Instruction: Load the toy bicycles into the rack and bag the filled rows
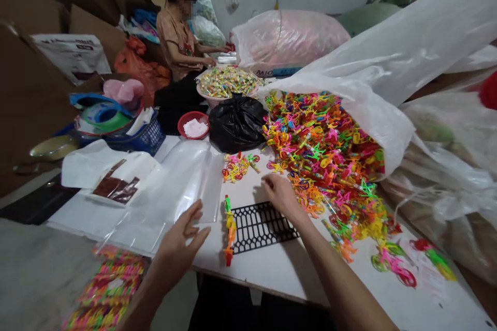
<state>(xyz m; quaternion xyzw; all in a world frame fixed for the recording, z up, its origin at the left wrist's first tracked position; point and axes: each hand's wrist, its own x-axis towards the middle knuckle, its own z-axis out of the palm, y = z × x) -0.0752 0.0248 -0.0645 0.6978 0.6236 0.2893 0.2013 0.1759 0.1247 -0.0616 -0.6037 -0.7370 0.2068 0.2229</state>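
My left hand [182, 238] is held over the front of the table with its fingers spread and nothing in it. Just to its right lies a black plastic rack [252, 222] with a grid of slots. A row of small bright plastic pieces [230, 230] in green, yellow, orange and red stands along the rack's left end. My right hand [278, 192] is above the rack's far right part, fingers curled together; whatever they may hold is hidden. Beyond it is a small group of colourful plastic toys [238, 166], beside a large heap of similar toys [322, 150].
The heap spills from a big white plastic bag [388, 124]. Clear plastic sheets [190, 181] lie at left, near a blue basket [147, 137]. A black bag [237, 123] and red bowl [180, 125] stand behind. A co-worker [176, 31] sits at the far end.
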